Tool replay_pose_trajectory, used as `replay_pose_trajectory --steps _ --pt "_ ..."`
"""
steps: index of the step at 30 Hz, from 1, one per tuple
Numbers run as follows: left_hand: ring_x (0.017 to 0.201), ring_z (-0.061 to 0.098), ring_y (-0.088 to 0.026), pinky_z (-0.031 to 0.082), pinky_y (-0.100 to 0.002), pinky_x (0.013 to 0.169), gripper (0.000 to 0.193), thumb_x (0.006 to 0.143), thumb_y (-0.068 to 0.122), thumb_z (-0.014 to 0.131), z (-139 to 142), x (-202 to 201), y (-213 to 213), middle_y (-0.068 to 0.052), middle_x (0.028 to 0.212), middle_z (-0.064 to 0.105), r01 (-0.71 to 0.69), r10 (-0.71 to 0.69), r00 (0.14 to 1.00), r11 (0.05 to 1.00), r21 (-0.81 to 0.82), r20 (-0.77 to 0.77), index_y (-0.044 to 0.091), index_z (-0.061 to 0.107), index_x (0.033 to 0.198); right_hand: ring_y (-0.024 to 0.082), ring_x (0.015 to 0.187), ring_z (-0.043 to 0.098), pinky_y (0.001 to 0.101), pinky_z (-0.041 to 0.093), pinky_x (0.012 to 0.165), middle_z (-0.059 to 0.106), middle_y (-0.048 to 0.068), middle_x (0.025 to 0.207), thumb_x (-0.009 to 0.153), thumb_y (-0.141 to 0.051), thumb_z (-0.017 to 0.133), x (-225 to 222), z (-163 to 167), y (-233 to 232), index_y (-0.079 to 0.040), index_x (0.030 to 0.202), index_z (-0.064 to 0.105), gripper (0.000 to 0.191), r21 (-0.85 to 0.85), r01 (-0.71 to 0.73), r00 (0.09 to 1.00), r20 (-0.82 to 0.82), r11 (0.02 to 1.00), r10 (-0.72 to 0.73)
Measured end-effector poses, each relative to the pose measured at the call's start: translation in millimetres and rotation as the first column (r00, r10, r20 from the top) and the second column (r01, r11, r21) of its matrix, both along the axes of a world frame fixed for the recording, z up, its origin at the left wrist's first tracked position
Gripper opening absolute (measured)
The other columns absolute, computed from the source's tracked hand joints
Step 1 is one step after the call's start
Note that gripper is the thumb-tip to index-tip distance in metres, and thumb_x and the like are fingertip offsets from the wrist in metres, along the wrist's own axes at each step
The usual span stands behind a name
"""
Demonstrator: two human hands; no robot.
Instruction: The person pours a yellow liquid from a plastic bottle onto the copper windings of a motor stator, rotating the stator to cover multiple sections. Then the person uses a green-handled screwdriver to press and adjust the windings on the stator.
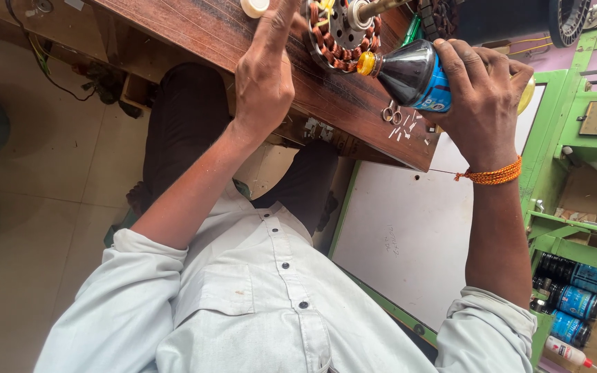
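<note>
A dark plastic bottle with a blue label and a yellow nozzle [412, 72] lies tilted almost on its side in the air, its nozzle pointing at a round metal motor stator wound with copper-coloured wire coils [343, 31]. The stator sits on a metal shaft at the far edge of a dark brown wooden worktable [243, 34], and the nozzle tip is just beside its rim of coils. The right hand [485, 97] is wrapped firmly around the bottle's body, fingers curled over its top; an orange thread band [495, 176] circles that wrist. The left hand [264, 76] rests on the table with fingers stretched forward and loosely spread, fingertips reaching the stator's near edge; it grips nothing. Small metal scissors [390, 114] and scattered white scraps lie on the table below the bottle. A white round roll [255, 7] sits at the table's far edge, near the left fingertips. The person wears a pale grey buttoned shirt [257, 297] with rolled sleeves and dark trousers. To the right stands a green metal frame [554, 235] with more dark bottles with blue labels [575, 300] on a lower shelf.
</note>
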State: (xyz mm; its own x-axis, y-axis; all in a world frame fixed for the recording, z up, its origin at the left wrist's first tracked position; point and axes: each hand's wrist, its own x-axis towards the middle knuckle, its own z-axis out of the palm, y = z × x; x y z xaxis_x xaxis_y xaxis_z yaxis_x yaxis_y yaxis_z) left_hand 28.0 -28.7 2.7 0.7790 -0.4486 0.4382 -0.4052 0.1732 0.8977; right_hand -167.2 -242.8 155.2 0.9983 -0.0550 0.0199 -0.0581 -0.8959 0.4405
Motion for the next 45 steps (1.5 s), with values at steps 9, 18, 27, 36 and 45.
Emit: replay_pose_trajectory --steps 9,18,27,36,45 --pt "0.078 0.072 -0.011 0.066 -0.021 0.07 0.101 0.098 -0.019 0.043 -3.0 0.5 1.0 -0.008 0.153 0.055 -0.014 0.018 0.996 0.999 -0.046 0.09 0.042 0.002 0.167 0.021 0.128 0.059 0.0471 0.037 0.11 0.064 -0.001 0.146 0.076 -0.041 0.095 5.7 2.7 4.2 -0.013 0.147 0.056 0.086 0.014 -0.012 1.0 -0.007 1.0 0.012" --pt "0.074 0.069 -0.018 0.065 -0.026 0.063 0.103 0.089 -0.018 0.046 -2.9 -0.7 -4.1 -0.027 0.143 0.045 -0.117 0.136 0.976 0.987 -0.114 0.171 0.039 0.004 0.164 0.02 0.128 0.058 0.0469 0.038 0.11 0.064 -0.001 0.146 0.074 -0.041 0.094 6.2 3.8 5.7 -0.013 0.146 0.057 0.086 -0.012 -0.015 1.0 -0.018 1.0 0.015" --pt "0.072 0.072 -0.016 0.068 -0.025 0.064 0.095 0.106 -0.013 0.045 -15.3 2.0 -1.2 -0.008 0.145 0.062 0.058 -0.058 0.998 0.998 0.004 0.007 0.043 -0.003 0.165 0.02 0.129 0.058 0.0473 0.038 0.111 0.063 -0.001 0.147 0.076 -0.041 0.094 6.1 3.3 6.0 -0.013 0.146 0.056 0.085 -0.005 -0.018 1.0 -0.017 1.0 0.018" --pt "0.086 0.072 -0.024 0.066 -0.031 0.072 0.103 0.099 -0.011 0.051 -11.9 -2.4 -8.6 -0.036 0.152 0.042 -0.107 0.104 0.983 0.994 0.011 0.149 0.037 -0.006 0.17 0.022 0.126 0.058 0.0467 0.038 0.107 0.064 0.002 0.142 0.074 -0.042 0.093 13.5 8.8 12.0 -0.01 0.148 0.058 0.087 0.006 -0.058 0.998 -0.008 0.998 0.058" --pt "0.079 0.074 -0.015 0.065 -0.023 0.073 0.089 0.109 -0.014 0.044 -26.7 -1.8 -10.3 -0.008 0.143 0.064 0.017 -0.016 1.0 0.999 -0.028 0.002 0.042 0.0 0.162 0.021 0.127 0.058 0.0463 0.038 0.108 0.064 0.001 0.143 0.075 -0.04 0.093 14.6 8.9 15.3 -0.011 0.143 0.057 0.082 -0.011 -0.052 0.999 -0.006 0.999 0.052"
